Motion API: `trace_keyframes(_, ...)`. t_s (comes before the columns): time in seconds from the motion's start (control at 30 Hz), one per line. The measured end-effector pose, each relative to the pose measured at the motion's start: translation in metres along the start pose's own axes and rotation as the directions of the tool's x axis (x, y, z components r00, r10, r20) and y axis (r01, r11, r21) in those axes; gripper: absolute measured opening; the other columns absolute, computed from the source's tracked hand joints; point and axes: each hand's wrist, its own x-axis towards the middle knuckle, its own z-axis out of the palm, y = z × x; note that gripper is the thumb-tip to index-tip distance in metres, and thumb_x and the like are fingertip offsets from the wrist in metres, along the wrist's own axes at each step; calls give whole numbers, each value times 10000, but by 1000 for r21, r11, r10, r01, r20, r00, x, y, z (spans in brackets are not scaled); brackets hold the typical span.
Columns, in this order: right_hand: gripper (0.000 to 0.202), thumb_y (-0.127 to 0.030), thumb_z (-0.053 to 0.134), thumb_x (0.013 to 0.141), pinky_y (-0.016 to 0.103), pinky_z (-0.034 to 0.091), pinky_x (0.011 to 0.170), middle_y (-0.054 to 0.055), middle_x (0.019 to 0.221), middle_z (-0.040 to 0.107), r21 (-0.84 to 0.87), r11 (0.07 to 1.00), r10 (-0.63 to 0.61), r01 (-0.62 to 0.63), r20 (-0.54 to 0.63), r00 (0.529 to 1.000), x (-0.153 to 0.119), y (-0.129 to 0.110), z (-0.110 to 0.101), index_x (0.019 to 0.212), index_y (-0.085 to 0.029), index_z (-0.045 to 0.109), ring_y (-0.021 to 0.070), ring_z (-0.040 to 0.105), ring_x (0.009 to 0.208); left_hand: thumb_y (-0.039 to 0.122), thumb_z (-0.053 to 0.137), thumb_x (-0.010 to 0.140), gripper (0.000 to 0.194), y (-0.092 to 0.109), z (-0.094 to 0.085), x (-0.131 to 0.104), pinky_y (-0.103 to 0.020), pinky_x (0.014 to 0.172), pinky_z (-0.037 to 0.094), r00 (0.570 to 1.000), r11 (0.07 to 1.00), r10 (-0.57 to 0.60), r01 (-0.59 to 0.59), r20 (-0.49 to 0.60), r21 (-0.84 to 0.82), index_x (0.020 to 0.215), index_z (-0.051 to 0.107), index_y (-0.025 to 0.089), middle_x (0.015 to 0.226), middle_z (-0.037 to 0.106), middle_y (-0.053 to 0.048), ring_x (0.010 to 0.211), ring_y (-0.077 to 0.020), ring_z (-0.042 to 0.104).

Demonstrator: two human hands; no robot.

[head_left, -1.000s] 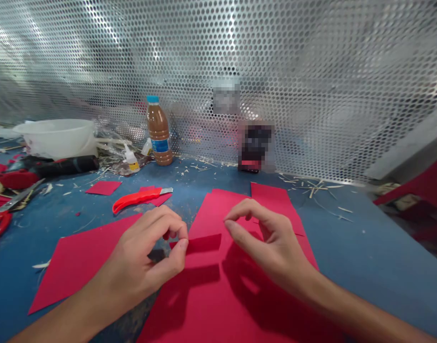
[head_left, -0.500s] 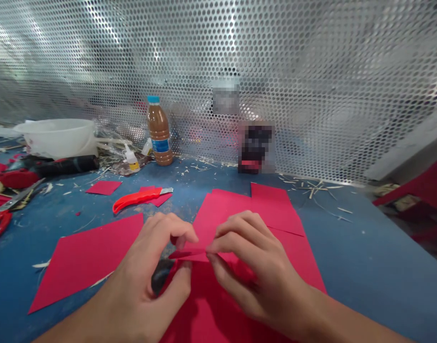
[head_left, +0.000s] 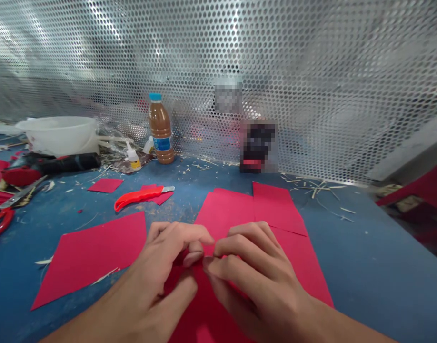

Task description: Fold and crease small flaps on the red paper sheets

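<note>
Both hands work close together over the large red paper point(head_left: 222, 209), which lies flat on the blue surface point(head_left: 368, 252) and runs beneath them, its far part showing beyond the knuckles. The left hand point(head_left: 164, 271) has its thumb apart from its fingers, with the index finger reaching toward the right hand point(head_left: 256, 271). The right hand's fingers are bent, their tips gathered low over the paper and just beside the left fingertips; whether they pinch anything cannot be told, as the fingers hide the spot.

A smaller red piece point(head_left: 277, 207) lies at the far right part of the large red paper, beyond the right hand. To the left of the left hand is a separate red sheet point(head_left: 93, 252), with a pale sliver point(head_left: 106, 276) by its near edge. Farther off, an orange-red knife point(head_left: 140, 196) rests partly on red scraps point(head_left: 164, 196), its blade pointing right. Behind it stand a brown bottle point(head_left: 161, 131) with a blue cap and a small glue bottle point(head_left: 132, 158). Scissors point(head_left: 4, 219), a black-and-red tool point(head_left: 70, 163) and a white tub point(head_left: 61, 136) are at far left.
</note>
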Motion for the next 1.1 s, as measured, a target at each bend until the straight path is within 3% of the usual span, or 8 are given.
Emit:
trace_keyframes(0.27,100,-95,644,964,380,401,802,28,915,704,74,995,70,-72,32,997,-1,9,-2,966,-195,640,195,554,855,92,430,978,345,-15,-6,4,-330,784,501,999,984,24,-16,-44,178,1236,508,307,950,627,13,865,-195,581)
trace_keyframes(0.43,120,-86,653,950,390,413,804,29,910,693,117,985,125,-126,16,992,1,17,-1,953,-205,644,205,558,868,73,427,958,387,-22,-12,7,-354,804,469,999,968,43,-41,-4,248,1250,500,315,910,605,17,871,-211,566)
trace_keyframes(0.63,154,-58,652,947,382,405,764,20,874,667,136,977,170,-161,-57,984,5,24,-3,920,-207,626,193,576,847,105,476,951,346,-32,-22,10,-366,830,446,988,957,13,33,-155,289,1232,526,301,971,577,-8,936,-227,556)
trace_keyframes(0.7,152,-64,654,951,380,402,763,16,878,665,150,975,174,-164,-57,983,5,25,-2,922,-209,622,189,576,846,156,543,951,298,-30,-21,11,-380,880,448,989,959,14,29,-148,282,1219,537,287,1044,599,-18,1012,-241,570)
trace_keyframes(0.83,159,-68,638,957,377,424,803,7,891,656,180,967,186,-180,-17,982,3,24,-1,950,-223,600,194,571,882,155,570,997,121,-27,-13,14,-389,927,411,987,947,141,-110,-80,303,1055,552,259,1036,666,1,1027,-222,618)
trace_keyframes(0.97,378,8,580,859,400,442,892,45,1061,628,188,964,182,-188,48,982,2,18,-2,1151,-225,520,236,527,1038,77,563,999,163,-25,-5,16,-397,890,383,952,871,300,-249,-57,423,922,549,219,853,667,16,822,-191,624)
trace_keyframes(1.1,456,11,525,735,393,428,853,31,1043,543,275,933,194,-231,155,969,2,4,-4,1108,-236,440,226,489,983,40,548,1009,216,-15,2,11,-392,890,382,924,784,382,-324,1,530,859,539,195,776,646,16,756,-181,586)
